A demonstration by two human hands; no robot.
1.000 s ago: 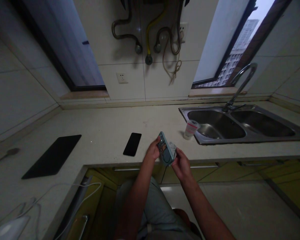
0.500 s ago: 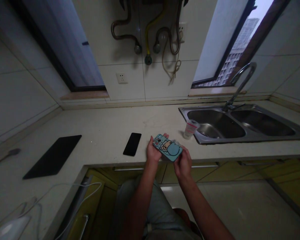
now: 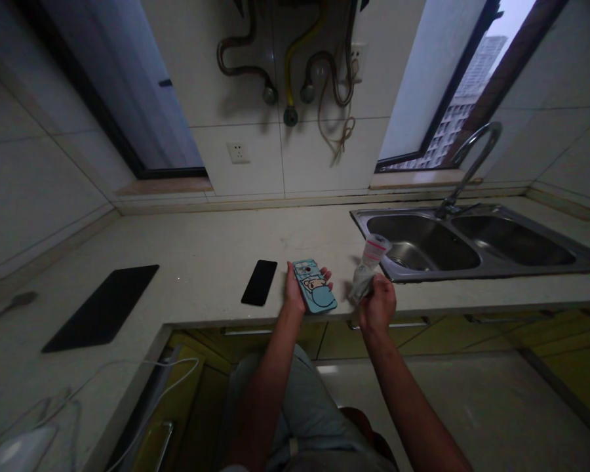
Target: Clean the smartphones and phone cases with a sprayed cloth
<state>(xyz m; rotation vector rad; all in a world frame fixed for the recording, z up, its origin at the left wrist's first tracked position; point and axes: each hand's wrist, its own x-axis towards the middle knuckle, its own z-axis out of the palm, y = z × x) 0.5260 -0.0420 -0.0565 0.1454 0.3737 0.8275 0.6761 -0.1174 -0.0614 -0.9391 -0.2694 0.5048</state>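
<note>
My left hand [image 3: 295, 292] holds a light blue phone case [image 3: 317, 286] with a cartoon figure on its back, its fingers wrapped under and around the far side. I cannot tell whether a phone sits inside the case. Off to the right, my right hand [image 3: 377, 305] is closed on a crumpled, see-through plastic wrapper [image 3: 361, 282], held just in front of a clear plastic cup [image 3: 375, 248] with a pink-red band. A black phone [image 3: 259, 282] lies flat on the counter, left of my left hand.
The pale countertop [image 3: 201, 242] turns a corner at left, where a black flat board [image 3: 103, 308] lies. A white cable [image 3: 128, 362] hangs over that edge. At right is a double steel sink [image 3: 358, 219] with a curved faucet [image 3: 476, 164]. Yellow-green cabinets [image 3: 339, 337] stand below.
My right hand has let go of the phone case's lower end and moved right, the plastic wrapper now in its fingers. My left hand has shifted slightly left, turning the case more upright.
</note>
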